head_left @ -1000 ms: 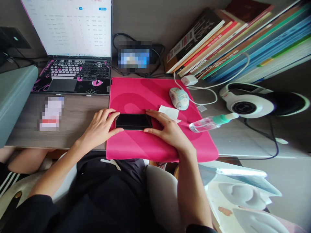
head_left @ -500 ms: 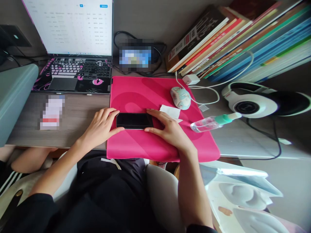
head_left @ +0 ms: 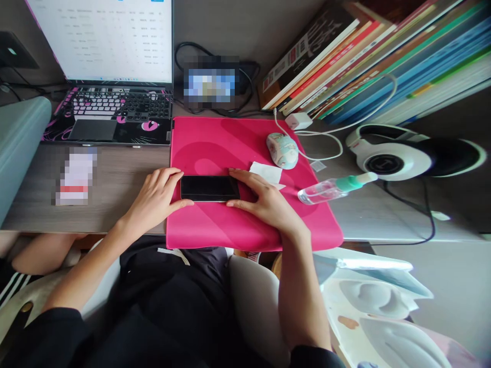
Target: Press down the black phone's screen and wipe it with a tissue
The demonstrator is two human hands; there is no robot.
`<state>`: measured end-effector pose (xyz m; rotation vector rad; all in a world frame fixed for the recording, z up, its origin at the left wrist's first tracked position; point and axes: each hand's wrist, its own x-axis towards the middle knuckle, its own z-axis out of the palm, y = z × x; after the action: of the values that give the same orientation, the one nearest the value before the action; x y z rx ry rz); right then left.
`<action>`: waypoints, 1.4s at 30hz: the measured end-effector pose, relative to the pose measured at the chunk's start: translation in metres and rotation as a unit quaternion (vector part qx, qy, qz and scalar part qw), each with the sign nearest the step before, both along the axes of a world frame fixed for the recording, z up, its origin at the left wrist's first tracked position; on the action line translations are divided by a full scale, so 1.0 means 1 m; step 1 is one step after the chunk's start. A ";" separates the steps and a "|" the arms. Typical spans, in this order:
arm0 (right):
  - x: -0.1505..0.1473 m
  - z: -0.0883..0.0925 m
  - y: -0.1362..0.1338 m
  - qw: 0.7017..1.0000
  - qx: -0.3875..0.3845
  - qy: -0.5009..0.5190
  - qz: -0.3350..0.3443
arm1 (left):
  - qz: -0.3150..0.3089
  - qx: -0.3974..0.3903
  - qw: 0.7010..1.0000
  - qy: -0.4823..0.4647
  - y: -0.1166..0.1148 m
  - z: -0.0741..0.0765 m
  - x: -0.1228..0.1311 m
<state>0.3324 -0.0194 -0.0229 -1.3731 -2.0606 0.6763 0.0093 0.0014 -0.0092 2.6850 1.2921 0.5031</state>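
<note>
- The phone [head_left: 209, 188] lies lengthwise, dark screen up, over the pink mat [head_left: 215, 230], nearer the mat's left edge than its right. Whether it sits fully on the cloth or slightly raised: cannot tell.
- Left hand [head_left: 153, 197]: thumb and forefinger spread, tips at the near and far edges of the phone's left end, holding it there.
- Right hand [head_left: 270, 202]: same hold at the right end. Pressure of either hand: cannot tell.
- The mat's near edge appears to overhang the desk's [head_left: 118, 204] front edge. The right forearm crosses above it; if it presses or drags, the mat could slip and carry the phone along, I judge.
- Fingertips sit only at the phone's edges. Uneven pressure might skew it or let one end slide out.
- A paper scrap [head_left: 264, 172] lies just beside the right knuckles; a sideways sweep could push it.
- Farther right, the bottle's [head_left: 326, 191] base end is on the mat; standing or lying, cannot tell. An outward swing of the right hand could roll or tip it.
- The mouse [head_left: 283, 151], toward the mat's far right corner, is apart from both hands; lower risk.
</note>
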 end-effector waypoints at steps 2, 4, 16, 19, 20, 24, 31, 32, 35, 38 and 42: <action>0.000 0.000 0.000 1.000 0.000 0.000 0.000 | 0.000 0.000 1.000 0.003 0.000 0.001 0.000; 0.000 0.000 0.000 1.000 0.001 0.000 0.000 | -0.003 0.001 1.000 0.004 0.000 0.002 0.000; 0.001 0.001 0.001 1.000 0.004 0.009 0.004 | -0.003 0.022 1.000 0.007 0.000 0.000 0.000; 0.001 0.000 0.002 1.000 0.007 0.010 0.005 | 0.000 0.023 1.000 0.011 0.000 0.000 0.000; 0.001 0.000 0.002 1.000 0.008 0.010 0.006 | 0.000 0.022 1.000 0.011 0.000 -0.001 0.000; 0.001 -0.001 0.001 1.000 0.012 0.010 0.007 | 0.001 0.017 1.000 0.013 0.001 -0.001 0.000; 0.001 0.001 0.001 1.000 0.015 0.011 0.003 | 0.004 0.012 1.000 0.008 0.000 0.000 0.000; 0.001 0.000 0.001 1.000 0.015 0.011 0.003 | 0.003 0.013 1.000 0.009 0.000 0.000 0.000; 0.001 0.000 0.001 1.000 0.014 0.010 0.003 | 0.001 0.013 1.000 0.008 0.000 0.001 0.001; 0.001 -0.001 0.001 1.000 0.013 0.011 0.004 | 0.004 0.007 1.000 0.004 0.000 0.001 0.001; 0.002 -0.002 0.002 1.000 0.017 0.008 0.009 | 0.006 0.002 1.000 0.005 0.000 0.002 0.001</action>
<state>0.3340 -0.0175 -0.0247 -1.3281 -2.0641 0.6551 0.0103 0.0015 -0.0076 2.6870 1.3106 0.4953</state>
